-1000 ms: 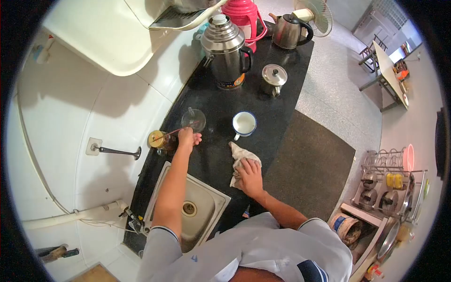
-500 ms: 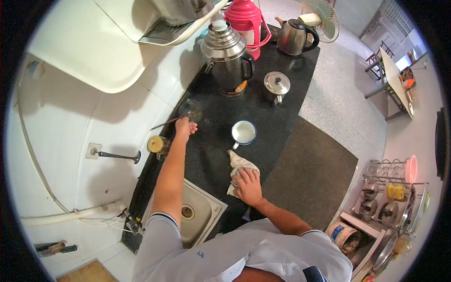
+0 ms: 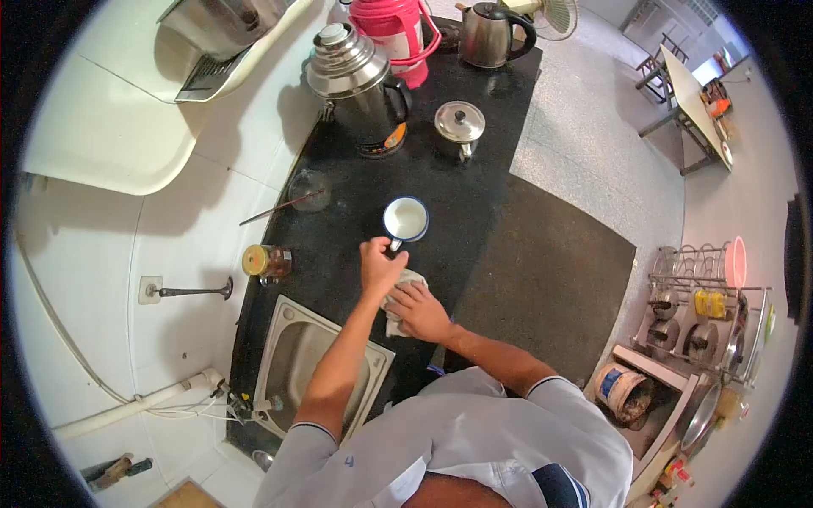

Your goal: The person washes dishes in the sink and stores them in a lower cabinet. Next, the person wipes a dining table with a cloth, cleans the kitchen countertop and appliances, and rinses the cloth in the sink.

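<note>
A white enamel mug (image 3: 406, 219) with a blue rim stands upright on the black counter (image 3: 339, 245), its handle facing me. My left hand (image 3: 383, 269) is at that handle, thumb and fingers apart on either side of it; I cannot tell whether they touch it. My right hand (image 3: 421, 311) presses down on a crumpled pale cloth (image 3: 395, 317) just below the mug, its fingers over the fabric. A thin dark stick (image 3: 279, 207), like a chopstick, lies across a clear round glass piece (image 3: 310, 190) near the wall.
A lidded metal cup (image 3: 459, 124), a steel thermos (image 3: 360, 93), a pink thermos (image 3: 394, 38) and a kettle (image 3: 489, 35) stand farther back. A yellow-lidded jar (image 3: 267, 261) is by the wall, and a steel sink (image 3: 296, 339) lies at left. A ladle (image 3: 199, 291) hangs there.
My left hand has left the stick and moved right to the mug's handle. The stick stays on the glass piece. My right hand stays on the cloth. The view has shifted.
</note>
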A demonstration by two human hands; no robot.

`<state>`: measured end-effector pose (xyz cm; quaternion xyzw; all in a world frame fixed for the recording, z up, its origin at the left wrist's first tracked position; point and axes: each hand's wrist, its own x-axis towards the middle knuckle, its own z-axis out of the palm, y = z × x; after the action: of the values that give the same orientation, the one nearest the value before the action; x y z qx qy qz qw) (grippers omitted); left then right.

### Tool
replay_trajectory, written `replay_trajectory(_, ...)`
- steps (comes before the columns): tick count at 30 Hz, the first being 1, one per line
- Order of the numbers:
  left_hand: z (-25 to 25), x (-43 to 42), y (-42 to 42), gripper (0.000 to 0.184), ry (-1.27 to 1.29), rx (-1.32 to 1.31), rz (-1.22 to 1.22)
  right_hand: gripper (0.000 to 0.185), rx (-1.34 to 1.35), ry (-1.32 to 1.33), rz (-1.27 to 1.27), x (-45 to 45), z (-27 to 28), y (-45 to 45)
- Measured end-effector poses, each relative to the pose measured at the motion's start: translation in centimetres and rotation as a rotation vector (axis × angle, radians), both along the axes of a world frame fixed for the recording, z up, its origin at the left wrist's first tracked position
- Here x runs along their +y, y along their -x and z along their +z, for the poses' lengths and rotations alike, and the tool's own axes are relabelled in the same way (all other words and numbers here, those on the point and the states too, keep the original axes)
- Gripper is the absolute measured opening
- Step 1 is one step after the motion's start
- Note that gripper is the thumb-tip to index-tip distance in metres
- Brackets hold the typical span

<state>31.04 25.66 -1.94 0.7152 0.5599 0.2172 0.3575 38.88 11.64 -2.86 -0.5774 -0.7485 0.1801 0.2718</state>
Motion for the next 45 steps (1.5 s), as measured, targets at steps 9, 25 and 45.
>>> replay_trajectory(9,-4.0,1.7,1.8,0.024,-0.044,0.027,-0.014,0.049,-0.095,-0.025,-0.334,0.4,-1.2,-8.1)
replay_trajectory(25,-3.3,3.0,11.6,0.020,-0.076,0.099,0.117,0.036,-0.161,-0.278,-0.139,21.5,-2.7,-8.5)
replay_trajectory(45,-5.9,-0.6,10.5,0.032,0.027,-0.181,0.489,0.049,-0.156,-0.100,-0.163,0.3,-1.4,-2.8)
